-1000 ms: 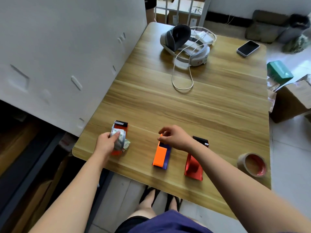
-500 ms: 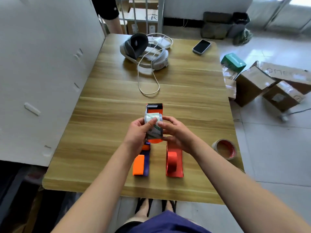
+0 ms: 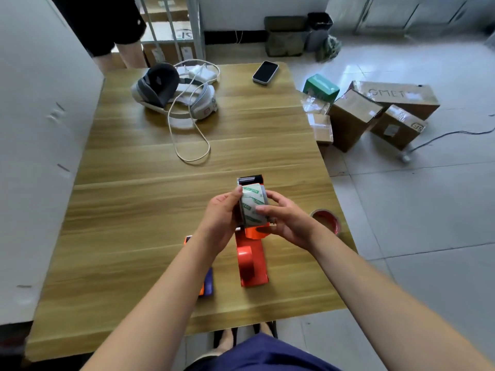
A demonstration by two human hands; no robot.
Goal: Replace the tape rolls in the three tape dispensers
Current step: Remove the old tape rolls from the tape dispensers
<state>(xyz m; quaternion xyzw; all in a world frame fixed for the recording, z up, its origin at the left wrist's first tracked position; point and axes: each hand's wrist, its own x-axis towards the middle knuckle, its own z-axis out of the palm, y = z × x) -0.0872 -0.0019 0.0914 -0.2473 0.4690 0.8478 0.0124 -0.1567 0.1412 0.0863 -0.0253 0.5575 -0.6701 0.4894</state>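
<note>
Both hands hold one orange tape dispenser (image 3: 253, 232) above the table (image 3: 134, 210); the left hand (image 3: 222, 218) grips its side, the right hand (image 3: 284, 219) closes fingers on its tape roll (image 3: 251, 206); another red dispenser (image 3: 251, 266) lies below; a spare roll (image 3: 326, 220) sits near the right edge.

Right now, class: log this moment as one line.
left hand: gripping dispenser | right hand: on tape roll | spare roll: on table

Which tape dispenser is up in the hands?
The orange dispenser with the white-and-green tape roll, gripped by both hands. The red dispenser and the orange-and-purple one lie on the table.
</note>
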